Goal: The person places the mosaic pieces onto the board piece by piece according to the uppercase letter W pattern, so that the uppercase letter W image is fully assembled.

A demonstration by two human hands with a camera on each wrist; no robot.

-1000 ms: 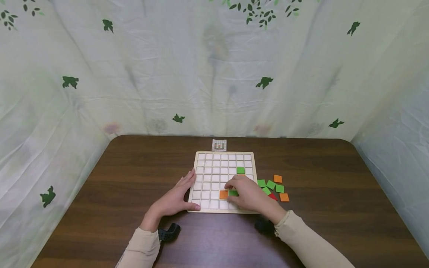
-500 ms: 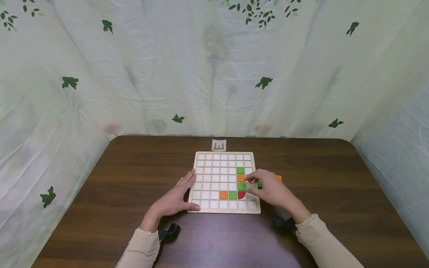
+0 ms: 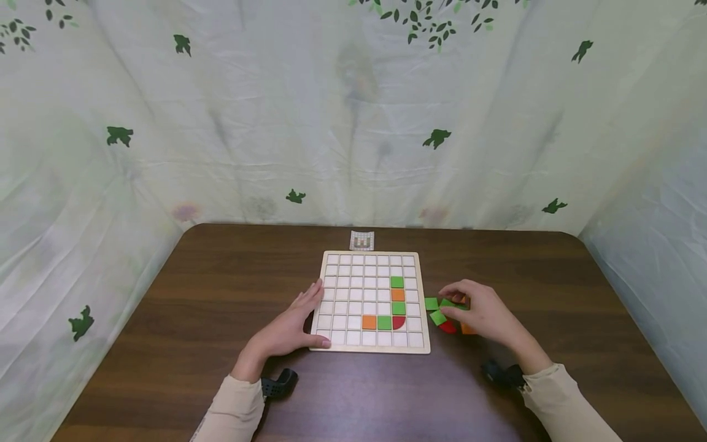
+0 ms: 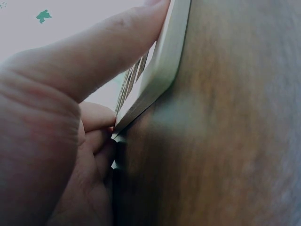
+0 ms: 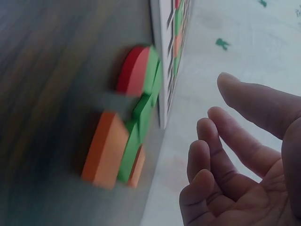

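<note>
A pale wooden grid board (image 3: 339, 294) lies on the table. My left hand (image 3: 284, 325) rests along its left edge, fingers extended, with the thumb (image 4: 108, 44) on the front corner. On the board's right part, green and orange square tiles and a red rounded tile (image 3: 398, 322) form an L shape. Right of the board my right hand (image 3: 479, 312) hovers over a small pile, fingers loosely bent and holding nothing. The pile has green tiles (image 3: 431, 304), a red rounded tile (image 5: 135, 70) and orange tiles (image 5: 106, 150), partly hidden by that hand in the head view.
A small card (image 3: 361, 240) with a printed grid pattern lies behind the board. The brown table (image 3: 248, 270) reaches back to a white curtain (image 3: 248, 123) with leaf prints. Dark wrist devices sit on both wrists.
My right hand has moved right, off the board and over the loose tiles, uncovering the red, green and orange tiles on the grid. The left hand has stayed at the board's edge.
</note>
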